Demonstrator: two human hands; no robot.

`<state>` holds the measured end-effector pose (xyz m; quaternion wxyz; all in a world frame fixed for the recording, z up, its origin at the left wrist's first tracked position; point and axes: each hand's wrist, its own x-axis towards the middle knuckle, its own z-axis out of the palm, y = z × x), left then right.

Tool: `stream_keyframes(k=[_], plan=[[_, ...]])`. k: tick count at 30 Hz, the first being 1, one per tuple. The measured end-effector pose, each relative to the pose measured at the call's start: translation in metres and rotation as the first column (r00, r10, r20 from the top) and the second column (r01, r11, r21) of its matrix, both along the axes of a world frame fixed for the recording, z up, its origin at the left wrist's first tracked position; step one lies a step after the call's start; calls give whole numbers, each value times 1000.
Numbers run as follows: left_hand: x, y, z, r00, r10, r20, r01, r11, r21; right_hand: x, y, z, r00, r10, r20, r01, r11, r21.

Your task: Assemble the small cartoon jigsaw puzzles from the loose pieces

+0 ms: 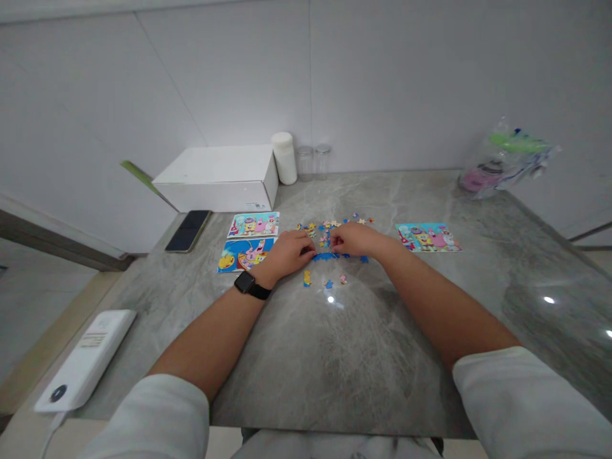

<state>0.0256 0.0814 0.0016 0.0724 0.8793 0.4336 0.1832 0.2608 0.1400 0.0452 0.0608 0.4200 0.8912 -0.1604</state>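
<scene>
Your left hand (287, 252) lies knuckles-up on the grey marble table (335, 357), fingers curled down onto the loose puzzle pieces (329, 233); whether it pinches one is too small to tell. Your right hand (356, 239) sits just beside it, fingertips drawn together at the same spot, apparently pinching a small piece, though the grip itself is hidden.

Between and just under both hands runs a short joined strip of blue pieces (327, 256). Beyond your fingertips the loose pieces scatter in a small patch; a few stray pieces (325, 280) lie nearer you, just below the hands. A black watch (246, 282) is on your left wrist.

Left of your left hand, two cartoon picture cards (251, 239) lie one above the other, touching. Farther left is a dark phone (188, 231), and behind the cards a white box (220, 178). A white canister (284, 157) and two clear jars (313, 160) stand beyond the hands against the wall.

Right of your right hand lies a third picture card (428, 237), and well beyond it a clear plastic bag (502, 159) of coloured items. Near your left elbow a white device (86, 360) rests at the table's edge.
</scene>
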Motion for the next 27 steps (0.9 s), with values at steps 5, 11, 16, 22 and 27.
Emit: stream_keyframes(k=[5, 11, 16, 22, 27], plan=[[0, -2, 6, 985, 153, 83, -162, 981, 111, 21, 8, 26, 936, -162, -313, 207, 971, 117], [-3, -3, 4, 943, 296, 149, -312, 945, 101, 45, 13, 51, 781, -266, -565, 425, 889, 169], [-4, -5, 1, 918, 365, 152, -384, 915, 123, 53, 13, 56, 743, -298, -600, 490, 853, 182], [-6, -2, -1, 907, 349, 235, -384, 915, 121, 59, 16, 55, 791, -307, -529, 474, 854, 214], [-3, -6, 8, 957, 226, 183, -261, 945, 199, 70, 31, 39, 897, -309, -315, 383, 901, 205]])
